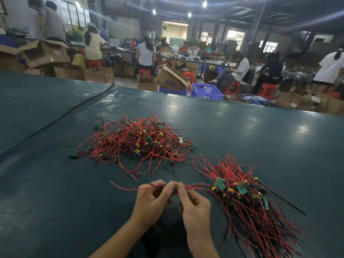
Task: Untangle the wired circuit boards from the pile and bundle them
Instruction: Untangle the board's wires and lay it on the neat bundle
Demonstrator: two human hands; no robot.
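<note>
On the dark green table covering [55, 183] we noted a tangled pile of red-wired small green circuit boards [137, 142], left of centre and farther from the person. Nearer, the left hand [154, 200] pinched one small green board [165, 185] between thumb and fingertips, its thin red wire [124, 187] trailing leftward. The right hand [193, 205], touching the left, had its fingertips closed on the same piece's red wires running right. At right lay the sorted bundle of boards with red and black wires [247, 205], roughly aligned.
</note>
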